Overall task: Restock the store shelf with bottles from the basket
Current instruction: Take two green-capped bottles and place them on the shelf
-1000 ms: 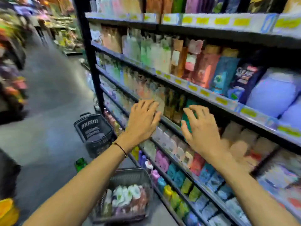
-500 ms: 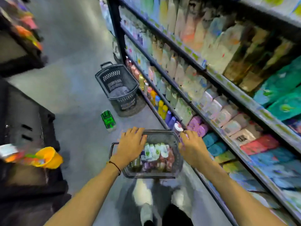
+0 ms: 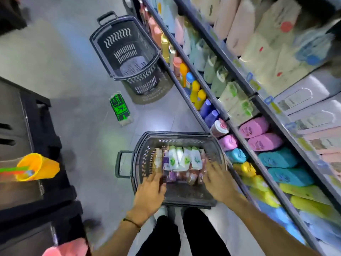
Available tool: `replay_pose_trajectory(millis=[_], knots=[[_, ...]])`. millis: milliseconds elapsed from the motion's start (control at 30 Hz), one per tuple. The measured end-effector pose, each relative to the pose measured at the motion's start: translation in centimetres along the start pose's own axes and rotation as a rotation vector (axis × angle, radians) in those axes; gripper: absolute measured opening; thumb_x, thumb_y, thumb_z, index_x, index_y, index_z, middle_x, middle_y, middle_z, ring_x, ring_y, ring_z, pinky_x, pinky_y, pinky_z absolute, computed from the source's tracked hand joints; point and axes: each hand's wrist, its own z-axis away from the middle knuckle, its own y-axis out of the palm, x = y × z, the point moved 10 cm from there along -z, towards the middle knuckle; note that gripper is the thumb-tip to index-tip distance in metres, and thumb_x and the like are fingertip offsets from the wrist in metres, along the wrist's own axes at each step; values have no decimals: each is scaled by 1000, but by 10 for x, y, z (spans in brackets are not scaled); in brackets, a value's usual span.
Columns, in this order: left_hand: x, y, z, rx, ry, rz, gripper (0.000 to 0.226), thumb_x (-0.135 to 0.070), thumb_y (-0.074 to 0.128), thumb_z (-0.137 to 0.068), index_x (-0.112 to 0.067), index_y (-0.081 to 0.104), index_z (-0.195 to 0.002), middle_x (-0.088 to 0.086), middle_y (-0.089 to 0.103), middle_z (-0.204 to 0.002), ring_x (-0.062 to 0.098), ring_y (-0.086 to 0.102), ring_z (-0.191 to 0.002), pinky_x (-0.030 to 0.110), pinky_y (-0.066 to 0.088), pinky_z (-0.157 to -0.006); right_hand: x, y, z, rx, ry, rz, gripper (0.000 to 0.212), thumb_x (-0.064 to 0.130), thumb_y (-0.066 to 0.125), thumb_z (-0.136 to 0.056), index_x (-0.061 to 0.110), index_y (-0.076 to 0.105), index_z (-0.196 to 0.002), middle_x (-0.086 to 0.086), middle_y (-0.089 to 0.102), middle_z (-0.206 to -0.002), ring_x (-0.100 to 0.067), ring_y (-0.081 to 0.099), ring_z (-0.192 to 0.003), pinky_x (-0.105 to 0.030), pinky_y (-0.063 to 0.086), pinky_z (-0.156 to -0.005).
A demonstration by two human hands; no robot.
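Note:
A dark plastic basket stands on the floor by my feet, packed with white, purple and brown bottles. My left hand reaches down into its near left side, fingers spread over the bottles. My right hand reaches into the near right side, fingers blurred and extended above the bottles. Neither hand plainly holds a bottle. The store shelf runs along the right, filled with bottles and soft packs.
A second, empty dark basket stands farther up the aisle against the shelf. A green box lies on the grey floor between the baskets. A dark cart with a yellow cup is at the left.
The view has tilted down from the shelf to the floor. Both hands have left the shelf and dropped into the near basket over the bottles.

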Motion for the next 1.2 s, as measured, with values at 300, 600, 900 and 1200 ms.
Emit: replay_pose_trajectory(millis=[300, 600, 900, 1200], knots=[[63, 99, -153, 88, -12, -70, 45, -41, 42, -101, -20, 46, -141, 7, 55, -133, 33, 52, -121, 44, 47, -94, -39, 133, -147, 17, 115, -108, 55, 36, 39, -99, 9, 45, -145, -15, 45, -150, -37, 46, -133, -46, 46, -104], [88, 176, -252, 82, 28, -24, 34, -37, 52, -98, -24, 51, -129, 8, 59, -123, 35, 55, -117, 47, 48, -96, -71, 242, -259, 30, 320, -197, 74, 51, 53, -95, 5, 33, -150, -20, 44, -147, -38, 40, -137, -47, 41, -110], [95, 220, -288, 136, 24, -20, 32, -37, 47, -101, -24, 46, -131, 6, 53, -134, 31, 53, -121, 46, 49, -91, -102, 289, -282, 75, 666, -468, 106, 60, 85, -64, 7, 38, -143, -26, 33, -149, -42, 31, -139, -49, 35, -111], [94, 236, -330, 64, -184, 156, 53, -40, 58, -96, -11, 39, -135, 16, 48, -136, 40, 50, -124, 52, 47, -94, -99, 269, -272, -119, 473, -310, 96, 65, 82, -59, 12, 36, -125, -19, 55, -119, -37, 61, -99, -40, 53, -69]])
